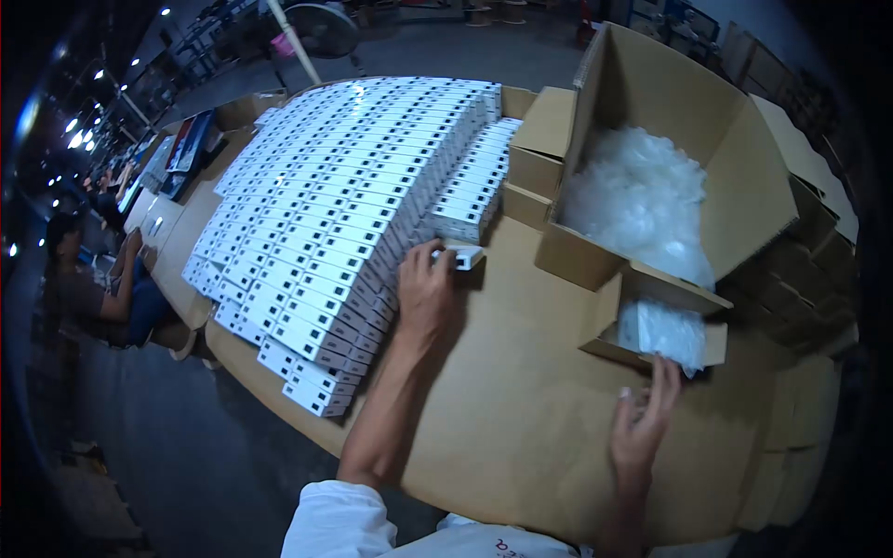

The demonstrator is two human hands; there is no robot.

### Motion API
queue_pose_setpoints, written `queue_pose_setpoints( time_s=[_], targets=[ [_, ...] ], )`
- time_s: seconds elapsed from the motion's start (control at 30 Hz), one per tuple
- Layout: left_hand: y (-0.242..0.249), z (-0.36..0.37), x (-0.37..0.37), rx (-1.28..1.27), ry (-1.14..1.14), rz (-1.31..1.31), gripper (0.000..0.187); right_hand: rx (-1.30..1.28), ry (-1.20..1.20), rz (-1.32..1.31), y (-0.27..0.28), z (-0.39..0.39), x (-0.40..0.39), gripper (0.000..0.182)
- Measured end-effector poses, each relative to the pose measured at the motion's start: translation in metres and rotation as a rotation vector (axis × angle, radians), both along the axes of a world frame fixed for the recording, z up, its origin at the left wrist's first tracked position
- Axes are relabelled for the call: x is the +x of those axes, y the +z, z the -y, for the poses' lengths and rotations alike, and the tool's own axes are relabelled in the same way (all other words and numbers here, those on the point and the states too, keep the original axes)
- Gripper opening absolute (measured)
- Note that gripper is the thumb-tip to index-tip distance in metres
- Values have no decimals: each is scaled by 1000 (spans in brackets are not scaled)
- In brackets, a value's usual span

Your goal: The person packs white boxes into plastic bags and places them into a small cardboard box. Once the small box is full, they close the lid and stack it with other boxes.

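Observation:
My left hand (425, 293) is closed on a small white box (468, 258) at the near end of a low row of the same boxes. Beside it rises a large stack of white boxes (326, 205), each with a small dark square on its face. My right hand (644, 423) has its fingers stretched out and thumb apart. Its fingertips are at the lower edge of a clear plastic bag (674, 335), which lies in a small open carton (605, 321). Whether the fingertips press on the bag cannot be told. White contents show at the bag's left.
A large open carton (749, 177) holds a heap of clear plastic bags (642, 186). Folded cardboard (539, 139) stands left of it. Brown cardboard covers the table (530, 409). Another person (98, 279) sits at the far left. A fan (321, 33) stands behind the table.

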State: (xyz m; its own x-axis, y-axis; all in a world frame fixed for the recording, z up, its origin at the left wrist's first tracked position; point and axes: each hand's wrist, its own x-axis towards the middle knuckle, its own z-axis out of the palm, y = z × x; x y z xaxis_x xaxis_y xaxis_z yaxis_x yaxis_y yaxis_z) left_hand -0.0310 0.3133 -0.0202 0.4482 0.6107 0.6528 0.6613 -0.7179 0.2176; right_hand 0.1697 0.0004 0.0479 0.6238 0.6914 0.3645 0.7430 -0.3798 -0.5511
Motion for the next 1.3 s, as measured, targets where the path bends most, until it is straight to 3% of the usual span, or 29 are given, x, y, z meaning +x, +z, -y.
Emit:
queue_pose_setpoints(
  time_s=[0.2, 0.33, 0.43, 0.53, 0.57, 0.67, 0.87, 0.93, 1.07, 1.3],
  targets=[
    [40, 112, 5, -94, -341, 193, 35, 153, 392, -1109, 1, 1, -22, 60],
    [81, 173, 22, -132, -659, 138, 27, 438, 605, -1327, -2, -9, -26, 55],
    [95, 187, 42, -160, -860, 16, 27, 508, 451, -1223, -23, 0, -14, 31],
    [128, 180, 58, -495, -858, -139, 32, 500, 299, -1118, -37, 25, 6, 16],
    [130, 163, 72, -302, -857, -95, 36, 533, 282, -1153, -34, 32, 10, 16],
    [158, 111, 140, -245, -768, 39, 28, 481, 236, -1052, -12, 52, 26, 16],
    [149, -43, 302, 111, -637, -92, 28, 363, 205, -678, 33, 70, 76, 19],
    [129, -73, 343, 86, -622, -169, 25, 328, 231, -460, 52, 66, 98, 21],
    [140, -85, 371, -214, -501, -428, 23, 226, 268, -430, 85, 60, 125, 23],
    [149, -90, 363, -386, -543, -200, 26, 258, 373, -355, 89, 36, 139, 23]
  ],
)
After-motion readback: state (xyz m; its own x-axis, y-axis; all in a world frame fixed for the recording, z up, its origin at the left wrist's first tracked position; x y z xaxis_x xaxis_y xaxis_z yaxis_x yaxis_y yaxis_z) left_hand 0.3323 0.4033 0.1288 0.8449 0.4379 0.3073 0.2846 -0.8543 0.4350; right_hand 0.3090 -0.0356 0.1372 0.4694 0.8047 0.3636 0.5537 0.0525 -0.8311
